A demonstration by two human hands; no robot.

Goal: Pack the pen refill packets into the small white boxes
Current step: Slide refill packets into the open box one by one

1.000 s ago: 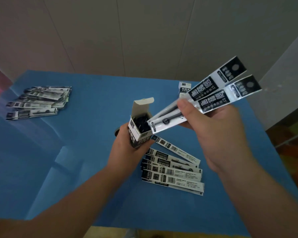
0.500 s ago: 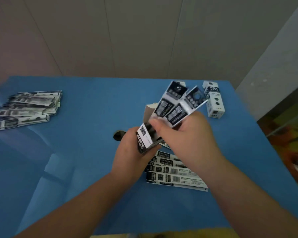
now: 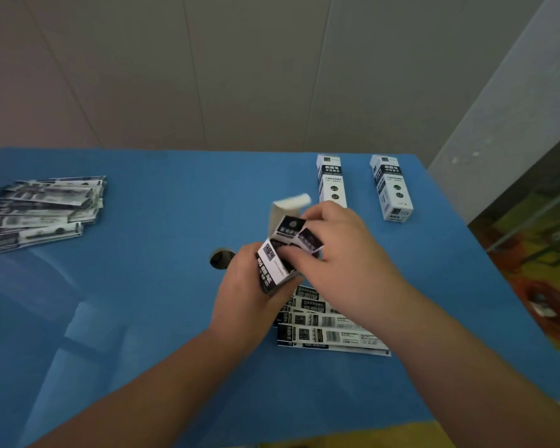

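My left hand (image 3: pixel 244 292) grips a small white box (image 3: pixel 274 265) above the blue table, its top flap (image 3: pixel 290 203) standing open. Two refill packets (image 3: pixel 299 232) stick out of the box mouth by only their black top ends. My right hand (image 3: pixel 340 253) pinches those ends, thumb in front and fingers over the top. Several loose refill packets (image 3: pixel 324 331) lie on the table just under my hands. A second pile of packets (image 3: pixel 39 208) lies at the far left.
Two closed white boxes (image 3: pixel 332 182) (image 3: pixel 391 192) lie at the back right of the blue table (image 3: pixel 143 286). A dark round hole (image 3: pixel 220 259) sits in the tabletop left of my left hand. The table's right edge drops to a patterned floor.
My right hand has pushed the two packets down into the box, from mostly outside to nearly all inside. The view has tilted down, showing both boxes at the back right.
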